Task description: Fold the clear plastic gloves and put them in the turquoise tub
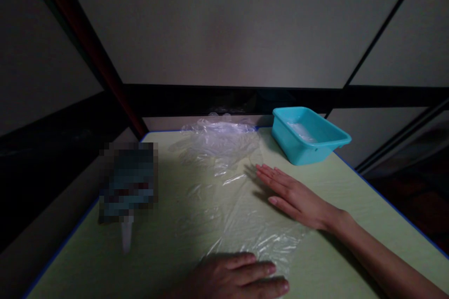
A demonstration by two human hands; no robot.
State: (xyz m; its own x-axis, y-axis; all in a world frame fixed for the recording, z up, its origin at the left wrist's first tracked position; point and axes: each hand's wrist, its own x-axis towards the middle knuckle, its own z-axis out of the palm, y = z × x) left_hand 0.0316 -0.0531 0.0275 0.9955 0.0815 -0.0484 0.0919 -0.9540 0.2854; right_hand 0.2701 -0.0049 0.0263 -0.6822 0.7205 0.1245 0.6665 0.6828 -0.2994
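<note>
A thin clear plastic glove (252, 224) lies spread on the table, its fingers pointing away from me. My left hand (242, 274) rests flat on its near end, fingers stretched out to the right. Over the glove's right side, my right hand (293, 196) is held with straight fingers, thumb apart; whether it touches the plastic I cannot tell. Beyond both hands is a crumpled pile of clear plastic gloves (220, 142). Neither hand grips anything.
A turquoise plastic basin (305, 153) stands at the far right corner, with something clear and whitish inside. On the left is a blurred-out object (129, 182) with a pale handle-like end. The light green table (157, 243) has a blue edge and meets panelled walls.
</note>
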